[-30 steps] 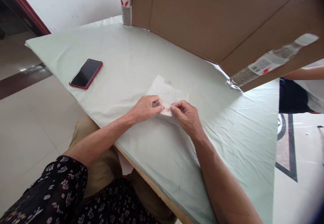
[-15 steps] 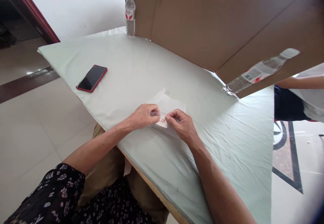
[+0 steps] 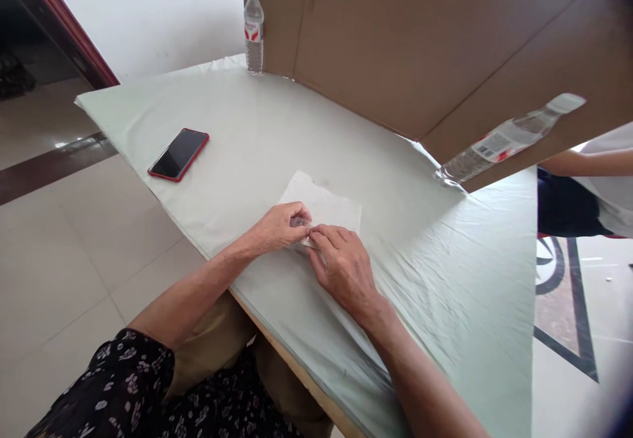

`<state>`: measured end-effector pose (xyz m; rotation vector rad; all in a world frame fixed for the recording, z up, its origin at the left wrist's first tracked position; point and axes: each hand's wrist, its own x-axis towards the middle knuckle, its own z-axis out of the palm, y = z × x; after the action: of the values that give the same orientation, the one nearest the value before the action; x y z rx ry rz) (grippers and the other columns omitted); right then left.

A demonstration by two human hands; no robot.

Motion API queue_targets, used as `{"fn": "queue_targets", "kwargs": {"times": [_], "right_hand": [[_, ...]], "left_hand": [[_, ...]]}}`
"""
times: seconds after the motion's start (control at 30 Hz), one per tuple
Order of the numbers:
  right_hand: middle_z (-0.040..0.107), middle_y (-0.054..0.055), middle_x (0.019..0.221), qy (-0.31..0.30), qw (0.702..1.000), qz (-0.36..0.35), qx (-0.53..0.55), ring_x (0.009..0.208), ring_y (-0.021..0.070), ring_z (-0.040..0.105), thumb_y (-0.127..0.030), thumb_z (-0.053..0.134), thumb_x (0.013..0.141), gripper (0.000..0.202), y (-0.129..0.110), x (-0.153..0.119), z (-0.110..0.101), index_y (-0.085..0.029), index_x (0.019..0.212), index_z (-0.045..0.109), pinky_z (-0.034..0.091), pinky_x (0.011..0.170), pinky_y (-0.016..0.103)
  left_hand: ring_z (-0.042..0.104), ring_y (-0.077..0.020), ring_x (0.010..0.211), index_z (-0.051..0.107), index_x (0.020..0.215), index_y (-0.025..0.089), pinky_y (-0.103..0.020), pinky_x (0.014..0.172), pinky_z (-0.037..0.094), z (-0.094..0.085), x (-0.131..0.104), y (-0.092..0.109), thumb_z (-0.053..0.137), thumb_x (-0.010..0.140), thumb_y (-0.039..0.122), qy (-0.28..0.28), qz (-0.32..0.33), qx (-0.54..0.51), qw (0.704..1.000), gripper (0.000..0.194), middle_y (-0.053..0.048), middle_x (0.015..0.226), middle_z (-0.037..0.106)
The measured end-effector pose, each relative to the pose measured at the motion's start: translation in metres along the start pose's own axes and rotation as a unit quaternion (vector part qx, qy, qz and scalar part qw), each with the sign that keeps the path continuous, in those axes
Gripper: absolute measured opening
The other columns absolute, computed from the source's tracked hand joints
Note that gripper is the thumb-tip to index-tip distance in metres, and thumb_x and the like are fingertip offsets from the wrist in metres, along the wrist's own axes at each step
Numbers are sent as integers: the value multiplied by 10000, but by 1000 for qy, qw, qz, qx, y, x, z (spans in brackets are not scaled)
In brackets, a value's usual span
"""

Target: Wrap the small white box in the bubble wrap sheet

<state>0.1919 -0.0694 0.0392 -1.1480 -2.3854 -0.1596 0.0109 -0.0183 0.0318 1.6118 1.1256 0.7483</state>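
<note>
A small, clear, crinkly plastic packet (image 3: 307, 241) sits between my hands, mostly covered by my fingers. My left hand (image 3: 287, 225) is closed in a pinch on its left side, thumb against curled fingers. From the right, my right hand (image 3: 345, 263) reaches over with its fingers bent together, and its fingertips meet the packet close to my left thumb. What the packet contains is hidden. Under and behind both hands, a thin white sheet of tissue or paper (image 3: 336, 208) lies on the pale green tablecloth (image 3: 237, 134).
A phone with a red case (image 3: 179, 154) rests on the left of the table. One water bottle (image 3: 254, 32) stands at the back, and another water bottle (image 3: 509, 138) is at the right by a tall cardboard panel (image 3: 366, 42). Another person's arm (image 3: 588, 162) shows beyond the panel.
My right hand has moved left and turned over the packet, covering the pinkish spot that showed before. My left hand has barely moved. More of the white sheet's left side shows.
</note>
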Motion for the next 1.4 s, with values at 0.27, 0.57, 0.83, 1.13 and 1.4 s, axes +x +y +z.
{"fn": "queue_targets", "kwargs": {"times": [0.27,0.57,0.83,1.13,1.4], "right_hand": [[702,61,1034,-61,996,12,-59,906,230,573,-167,574,919,154,-3,1,3,-210,1055,631,349,811,362],[668,64,1036,-25,996,15,-80,939,231,512,-202,544,942,209,-4,-2,17,-248,1134,614,306,824,377],[665,70,1051,-25,997,17,-73,953,239,505,-181,539,938,211,-4,-3,18,-236,1126,618,304,851,389],[657,75,1037,-35,996,17,-79,944,250,502,-187,515,951,185,-6,-2,18,-228,1103,612,299,832,399],[681,78,1030,-42,997,26,-57,933,254,543,-193,566,917,217,-10,0,11,-191,1134,582,308,858,412]], "left_hand": [[453,-113,591,621,1102,174,-238,558,341,-32,-14,-5,563,790,279,-7,-32,93,995,334,58,661,509],[607,-180,799,585,1221,150,-298,702,472,-46,-15,-12,655,742,413,70,-91,208,971,550,-80,1039,666],[538,-136,530,637,862,165,-232,422,373,-51,-6,4,778,644,368,-5,-267,60,962,330,-8,631,611],[373,-75,450,482,546,191,-210,420,247,-33,9,12,690,589,145,19,-247,68,967,218,64,479,426],[427,-88,451,439,568,196,-228,441,388,-15,17,31,630,587,98,8,-296,-100,950,215,62,477,429]]}}
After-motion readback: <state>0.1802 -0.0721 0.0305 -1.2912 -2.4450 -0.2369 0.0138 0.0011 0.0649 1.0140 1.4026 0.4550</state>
